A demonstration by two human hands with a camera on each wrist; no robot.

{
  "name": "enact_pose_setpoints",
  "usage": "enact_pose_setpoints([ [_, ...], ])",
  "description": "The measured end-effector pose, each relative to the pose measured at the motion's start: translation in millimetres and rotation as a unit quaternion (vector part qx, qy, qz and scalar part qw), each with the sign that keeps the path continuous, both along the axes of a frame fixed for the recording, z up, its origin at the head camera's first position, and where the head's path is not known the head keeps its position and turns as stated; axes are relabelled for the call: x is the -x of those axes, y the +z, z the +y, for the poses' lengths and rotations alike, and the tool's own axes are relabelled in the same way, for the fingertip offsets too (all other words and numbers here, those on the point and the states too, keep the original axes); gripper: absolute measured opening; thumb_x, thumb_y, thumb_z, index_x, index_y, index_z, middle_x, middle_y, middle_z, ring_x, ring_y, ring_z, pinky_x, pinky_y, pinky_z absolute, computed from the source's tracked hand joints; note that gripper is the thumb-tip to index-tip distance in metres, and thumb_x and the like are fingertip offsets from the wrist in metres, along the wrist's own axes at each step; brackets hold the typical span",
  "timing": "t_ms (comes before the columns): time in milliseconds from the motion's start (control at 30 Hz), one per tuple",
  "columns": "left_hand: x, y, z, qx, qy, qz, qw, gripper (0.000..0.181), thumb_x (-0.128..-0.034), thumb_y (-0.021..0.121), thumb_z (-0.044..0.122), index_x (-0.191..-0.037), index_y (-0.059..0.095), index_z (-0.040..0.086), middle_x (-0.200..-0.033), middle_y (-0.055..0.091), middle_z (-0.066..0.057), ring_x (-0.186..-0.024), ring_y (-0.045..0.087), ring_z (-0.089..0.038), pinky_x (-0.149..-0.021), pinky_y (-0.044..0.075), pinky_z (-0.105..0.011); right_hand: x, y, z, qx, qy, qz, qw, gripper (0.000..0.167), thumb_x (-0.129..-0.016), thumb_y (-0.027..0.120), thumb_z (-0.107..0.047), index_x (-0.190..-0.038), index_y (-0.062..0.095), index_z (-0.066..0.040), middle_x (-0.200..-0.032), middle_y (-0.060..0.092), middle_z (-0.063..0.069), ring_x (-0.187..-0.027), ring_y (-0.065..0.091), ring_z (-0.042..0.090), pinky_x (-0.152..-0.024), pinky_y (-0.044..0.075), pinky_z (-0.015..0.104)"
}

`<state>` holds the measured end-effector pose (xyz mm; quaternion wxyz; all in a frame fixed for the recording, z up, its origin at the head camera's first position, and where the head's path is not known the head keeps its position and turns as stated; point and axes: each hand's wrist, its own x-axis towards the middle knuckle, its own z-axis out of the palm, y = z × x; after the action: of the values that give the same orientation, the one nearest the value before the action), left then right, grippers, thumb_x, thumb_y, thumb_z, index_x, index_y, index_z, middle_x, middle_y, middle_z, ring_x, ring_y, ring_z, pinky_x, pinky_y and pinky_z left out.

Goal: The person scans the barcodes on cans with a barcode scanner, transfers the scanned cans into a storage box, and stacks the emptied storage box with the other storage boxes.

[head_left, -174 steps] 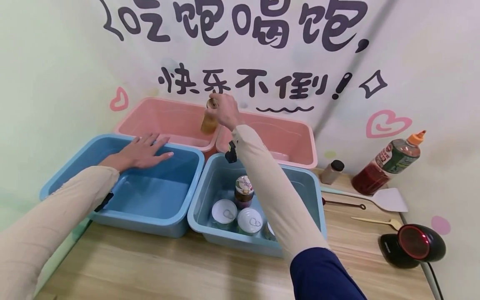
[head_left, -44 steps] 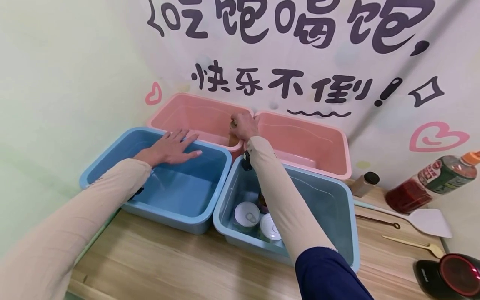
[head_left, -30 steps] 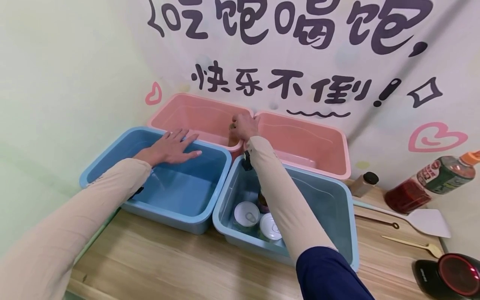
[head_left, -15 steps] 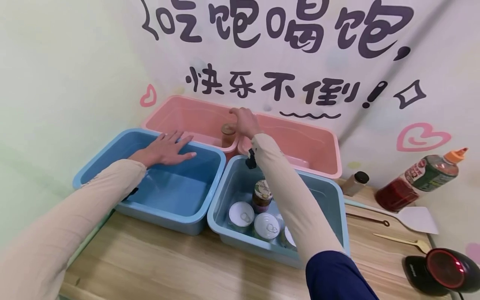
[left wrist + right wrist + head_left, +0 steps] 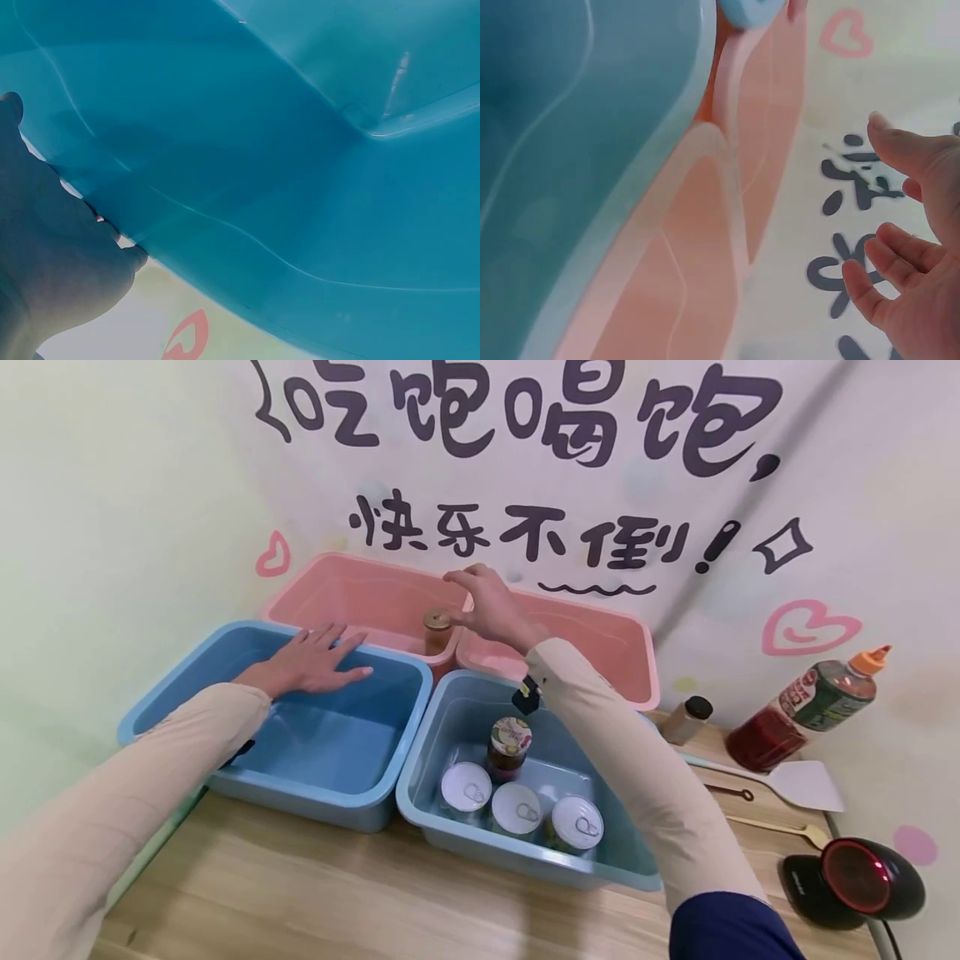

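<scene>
A gold-topped drink can (image 5: 437, 632) stands upright in the right corner of the left pink bin (image 5: 352, 564). My right hand (image 5: 491, 610) hovers just right of it, above where the two pink bins meet. Its fingers are spread and hold nothing, as the right wrist view also shows. On the far rim of the left blue bin (image 5: 322, 793) rests my left hand (image 5: 307, 662), its fingers stretched out. The right blue bin (image 5: 450, 835) holds a jar (image 5: 510, 747) with a patterned lid and three ring-pull tins, among them a left tin (image 5: 465, 789).
The right pink bin (image 5: 600, 643) stands behind the right blue one. To the right are a small black-capped jar (image 5: 686, 721), a sauce bottle (image 5: 802, 710), a white spatula (image 5: 802, 783), a wooden spoon (image 5: 813, 835) and a black device (image 5: 855, 881). A wall (image 5: 97, 527) bounds the left side.
My right hand has lowered the can into the left pink bin and let it go. It has since risen and drawn back to the right. My left hand keeps its place on the rim.
</scene>
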<state>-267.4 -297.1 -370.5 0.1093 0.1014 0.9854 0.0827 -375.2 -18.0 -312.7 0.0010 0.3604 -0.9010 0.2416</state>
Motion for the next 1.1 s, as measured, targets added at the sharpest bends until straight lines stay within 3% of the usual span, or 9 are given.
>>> enact_pose_setpoints([
  [400,0.2,-0.3,-2.4,0.008,-0.003,0.006,0.9999,0.084,-0.0987,0.043,0.059,-0.160,0.016,0.008,-0.164,0.011,-0.029,-0.149,0.008,-0.054,-0.119,0.004,-0.070,-52.6,3.2,55.0,0.007,0.047,0.012,0.9988,0.070,-0.085,0.081,-0.023,-0.147,0.050,-0.014,-0.144,0.049,0.013,-0.131,0.047,0.028,-0.109,0.045,0.045],
  [533,-1.5,0.6,-1.3,0.004,-0.004,0.001,1.0000,0.084,-0.0989,0.043,0.059,-0.160,0.015,0.007,-0.164,0.010,-0.030,-0.149,0.008,-0.054,-0.119,0.003,-0.070,-67.2,-4.7,74.1,0.001,0.061,0.010,0.9981,0.077,-0.081,0.085,-0.029,-0.147,0.049,-0.013,-0.146,0.048,0.015,-0.132,0.047,0.030,-0.109,0.046,0.048],
  [767,-2.4,1.0,-0.4,0.004,-0.004,0.002,1.0000,0.085,-0.0987,0.042,0.060,-0.160,0.015,0.008,-0.164,0.010,-0.029,-0.149,0.009,-0.054,-0.119,0.003,-0.070,-90.6,-19.1,101.1,-0.022,0.075,-0.016,0.9968,0.084,-0.075,0.089,-0.031,-0.146,0.050,-0.012,-0.137,0.054,0.016,-0.115,0.055,0.030,-0.091,0.055,0.043],
  [1100,-1.2,1.2,-0.2,0.001,-0.002,0.006,1.0000,0.084,-0.0984,0.044,0.059,-0.160,0.017,0.008,-0.164,0.011,-0.029,-0.149,0.009,-0.055,-0.119,0.004,-0.071,-108.7,-49.0,121.0,-0.065,0.096,-0.064,0.9912,0.078,-0.077,0.087,-0.029,-0.144,0.053,-0.008,-0.140,0.053,0.017,-0.124,0.054,0.031,-0.100,0.053,0.044],
])
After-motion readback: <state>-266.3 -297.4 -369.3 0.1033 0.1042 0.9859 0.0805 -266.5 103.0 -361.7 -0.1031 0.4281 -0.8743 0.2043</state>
